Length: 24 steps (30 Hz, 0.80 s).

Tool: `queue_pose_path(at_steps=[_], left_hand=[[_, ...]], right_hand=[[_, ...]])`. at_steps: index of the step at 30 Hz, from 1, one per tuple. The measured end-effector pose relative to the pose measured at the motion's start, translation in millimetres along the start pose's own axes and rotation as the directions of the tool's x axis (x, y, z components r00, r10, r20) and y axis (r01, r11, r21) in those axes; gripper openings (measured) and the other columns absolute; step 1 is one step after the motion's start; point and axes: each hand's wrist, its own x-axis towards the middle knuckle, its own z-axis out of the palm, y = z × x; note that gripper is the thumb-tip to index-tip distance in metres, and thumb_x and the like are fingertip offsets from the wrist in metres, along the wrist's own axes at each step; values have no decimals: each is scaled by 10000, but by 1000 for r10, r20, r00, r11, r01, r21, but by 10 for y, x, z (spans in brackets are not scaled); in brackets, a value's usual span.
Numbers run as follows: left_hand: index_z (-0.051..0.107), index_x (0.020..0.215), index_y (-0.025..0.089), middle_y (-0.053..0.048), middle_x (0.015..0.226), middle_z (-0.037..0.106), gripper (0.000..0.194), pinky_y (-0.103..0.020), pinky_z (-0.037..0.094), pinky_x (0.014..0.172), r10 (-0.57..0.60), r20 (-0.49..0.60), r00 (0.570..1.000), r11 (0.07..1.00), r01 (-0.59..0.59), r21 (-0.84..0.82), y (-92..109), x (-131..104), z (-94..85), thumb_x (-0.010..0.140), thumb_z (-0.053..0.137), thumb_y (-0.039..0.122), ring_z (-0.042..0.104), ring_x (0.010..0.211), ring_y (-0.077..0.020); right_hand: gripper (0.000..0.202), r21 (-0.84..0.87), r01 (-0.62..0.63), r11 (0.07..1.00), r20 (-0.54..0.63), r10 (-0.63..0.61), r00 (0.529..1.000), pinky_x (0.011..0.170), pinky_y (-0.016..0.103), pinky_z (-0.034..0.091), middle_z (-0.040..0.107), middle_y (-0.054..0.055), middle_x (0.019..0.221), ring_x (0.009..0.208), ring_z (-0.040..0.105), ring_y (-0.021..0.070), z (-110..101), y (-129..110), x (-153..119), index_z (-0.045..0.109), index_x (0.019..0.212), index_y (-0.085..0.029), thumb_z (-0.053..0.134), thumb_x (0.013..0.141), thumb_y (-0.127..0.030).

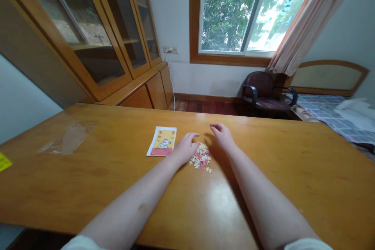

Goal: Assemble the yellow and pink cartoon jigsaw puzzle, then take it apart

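Observation:
A small heap of jigsaw puzzle pieces (202,156) in yellow, pink and white lies on the wooden table. My left hand (186,149) rests at the heap's left edge, with its fingers apart and curved around that side; its thumb touches or overhangs the pieces. To the upper right of the heap, my right hand (224,136) is held above the tabletop and casts a shadow. Its fingers are loosely bent, and I see nothing between them. Left of my left hand lies a picture card (162,141) showing a white cartoon animal on yellow and pink.
A clear plastic bag (68,138) lies flat on the left of the table (117,191). Something yellow (4,162) shows at the left edge. Beyond the table stand a glass-fronted cabinet (134,72), an office chair (263,90) and a bed (331,113).

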Motion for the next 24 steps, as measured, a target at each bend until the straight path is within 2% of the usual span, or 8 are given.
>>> queue_pose_path(at_steps=[3,4,6,10,14,16,21,24], left_hand=[[613,1172,179,-79,1219,629,373,-369,421,1020,47,110,993,989,-62,136,5,108,-233,877,452,342,563,1142,-237],[619,1166,184,-73,1210,636,367,-362,415,1022,54,88,995,980,-70,187,-21,140,-289,888,427,327,564,1139,-232],[610,1182,169,-83,1216,631,375,-355,398,1035,48,-35,998,955,-36,294,-112,182,-344,898,393,284,555,1147,-226],[542,1280,145,-105,1372,519,429,-377,319,1098,19,-97,995,895,26,446,-345,188,-260,894,404,269,462,1263,-239],[342,1443,156,-128,1548,245,624,-494,177,1146,-66,-104,992,861,109,497,-501,191,-114,889,428,428,226,1414,-315],[273,1477,171,-126,1569,169,710,-520,127,1150,-98,-92,991,855,131,502,-550,203,-74,874,422,514,146,1435,-329],[243,1488,142,-159,1566,151,780,-544,59,1147,-153,-66,986,844,165,511,-632,210,-29,864,372,592,66,1444,-343],[239,1488,136,-181,1558,160,773,-548,68,1142,-161,-8,987,846,142,514,-650,216,-7,875,339,596,82,1446,-329]], right_hand=[[302,-273,121,954,82,-102,991,944,395,468,671,136,1124,1031,628,238,-160,20,21,650,1083,-142,509,851,-275],[314,-358,167,918,100,-140,985,973,405,448,655,143,1157,1074,608,249,-186,44,10,643,1109,-138,507,855,-264],[342,-437,212,874,115,-179,977,1027,427,401,623,154,1215,1149,562,266,-195,118,-29,625,1160,-136,501,861,-247],[484,-502,291,815,188,-225,956,1093,414,343,528,147,1356,1273,468,244,-132,281,-99,491,1338,-138,491,872,-268],[591,-500,238,833,143,-192,971,1133,404,290,389,126,1478,1364,358,218,-106,362,-104,318,1458,-149,427,905,-327],[619,-520,215,827,123,-177,977,1143,395,264,318,129,1515,1396,298,211,-99,374,-104,259,1481,-133,401,915,-339],[725,-679,101,727,93,-51,994,1153,484,150,175,161,1556,1434,175,280,-56,395,-148,217,1494,-112,429,902,-473],[781,-712,113,693,168,12,986,1144,514,128,202,152,1551,1432,175,296,-53,405,-170,251,1490,-149,424,873,-594]])
